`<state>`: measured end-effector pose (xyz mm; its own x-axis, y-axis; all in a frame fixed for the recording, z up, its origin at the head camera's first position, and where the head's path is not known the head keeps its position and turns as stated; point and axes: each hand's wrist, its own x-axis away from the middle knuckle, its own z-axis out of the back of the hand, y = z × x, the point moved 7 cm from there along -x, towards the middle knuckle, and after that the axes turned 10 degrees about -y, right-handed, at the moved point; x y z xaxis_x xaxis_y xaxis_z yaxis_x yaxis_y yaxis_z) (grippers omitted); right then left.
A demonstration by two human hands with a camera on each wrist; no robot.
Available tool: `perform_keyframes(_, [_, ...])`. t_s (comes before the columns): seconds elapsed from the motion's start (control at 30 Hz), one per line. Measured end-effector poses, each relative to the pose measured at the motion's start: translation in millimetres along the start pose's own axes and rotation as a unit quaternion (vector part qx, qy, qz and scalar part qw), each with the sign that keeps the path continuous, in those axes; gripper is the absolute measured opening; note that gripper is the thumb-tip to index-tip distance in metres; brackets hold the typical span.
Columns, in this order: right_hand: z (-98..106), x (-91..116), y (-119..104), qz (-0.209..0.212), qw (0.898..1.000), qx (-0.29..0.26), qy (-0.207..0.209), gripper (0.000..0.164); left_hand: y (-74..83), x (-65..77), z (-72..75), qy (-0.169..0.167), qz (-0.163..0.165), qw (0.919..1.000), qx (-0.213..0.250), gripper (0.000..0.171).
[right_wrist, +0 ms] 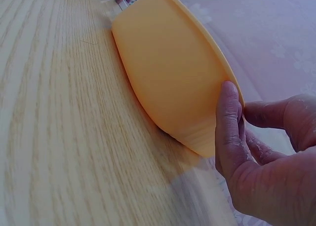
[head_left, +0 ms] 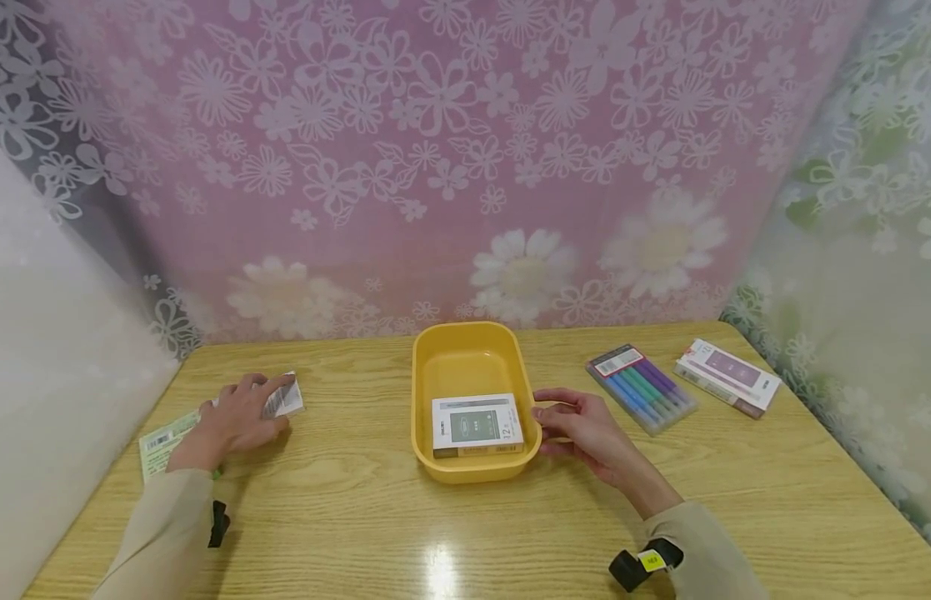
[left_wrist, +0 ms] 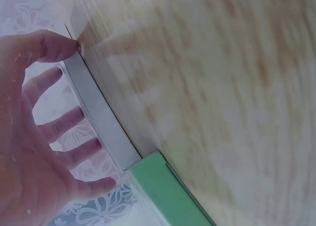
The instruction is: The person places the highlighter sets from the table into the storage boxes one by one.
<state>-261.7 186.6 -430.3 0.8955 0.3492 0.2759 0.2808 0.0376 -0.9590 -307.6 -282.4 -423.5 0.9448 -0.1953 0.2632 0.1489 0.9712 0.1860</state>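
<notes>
On a wooden surface (head_left: 345, 525), the left grip (head_left: 240, 421) lies loosely spread over a white box (head_left: 291, 406) at nine o'clock of the yellow tray (head_left: 465, 362), whose three-o'clock rim the right grip (head_left: 585, 433) pinches; one green-labelled box (head_left: 476, 427) already sits inside, while green pack (head_left: 159, 440), pens (head_left: 648, 392) and purple-labelled box (head_left: 731, 373) apparently remain.

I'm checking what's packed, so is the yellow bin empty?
No, partly filled: a white box lies inside the yellow bin, while the bin's far end shows bare.
</notes>
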Motion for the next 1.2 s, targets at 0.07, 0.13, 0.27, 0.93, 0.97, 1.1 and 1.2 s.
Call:
perform_keyframes(0.07, [0.0, -0.2, -0.2, 0.000, 1.000, 0.001, 0.000, 0.055, 0.3, -0.5, 2.0, 0.014, 0.001, 0.9999, -0.005, 0.068])
perform_keyframes(0.13, [0.1, -0.3, -0.3, 0.000, 1.000, 0.002, 0.000, 0.055, 0.7, -1.0, 3.3, 0.023, -0.001, 0.9997, -0.006, 0.069])
perform_keyframes(0.27, [0.1, -0.4, -0.1, 0.000, 1.000, 0.004, 0.000, 0.054, 1.0, -1.4, 2.7, 0.027, -0.006, 0.9996, 0.008, 0.070])
perform_keyframes(0.93, [0.0, -0.2, 2.1, -0.002, 1.000, 0.003, 0.001, 0.053, 35.7, 11.7, 14.9, 0.106, -0.089, 0.9896, -0.041, 0.059])
perform_keyframes(0.97, [0.0, -0.2, 2.1, -0.002, 1.000, 0.003, 0.001, 0.053, 39.3, 13.1, 16.7, 0.112, -0.096, 0.9882, -0.043, 0.059])
perform_keyframes(1.1, [0.3, -0.2, 1.1, 0.000, 1.000, 0.004, 0.002, 0.053, 54.4, 16.9, 23.7, 0.132, -0.117, 0.9831, -0.049, 0.057])
perform_keyframes(1.2, [0.7, -0.1, 0.6, 0.001, 1.000, 0.005, 0.004, 0.053, 64.5, 17.7, 27.1, 0.143, -0.127, 0.9802, -0.053, 0.056])
